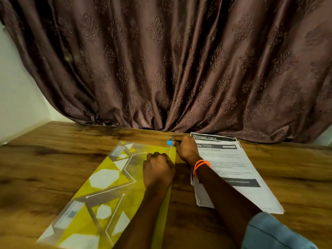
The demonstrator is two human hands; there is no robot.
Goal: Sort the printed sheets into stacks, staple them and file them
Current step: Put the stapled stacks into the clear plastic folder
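Your left hand (158, 168) is curled into a fist pressing on the glossy yellow plastic zip folder with white hexagon shapes (100, 187), probably to pin it flat on the wood-grain table (53, 150). Your right hand (186, 149) pinches the small blue zipper tab (169, 142) at the folder's far corner, looks like you're working the zip for filing. The stack of white printed sheets with black header bars (231, 169) lies just right of the folder, under your right forearm. Embossed mauve curtain (179, 60) hangs behind.
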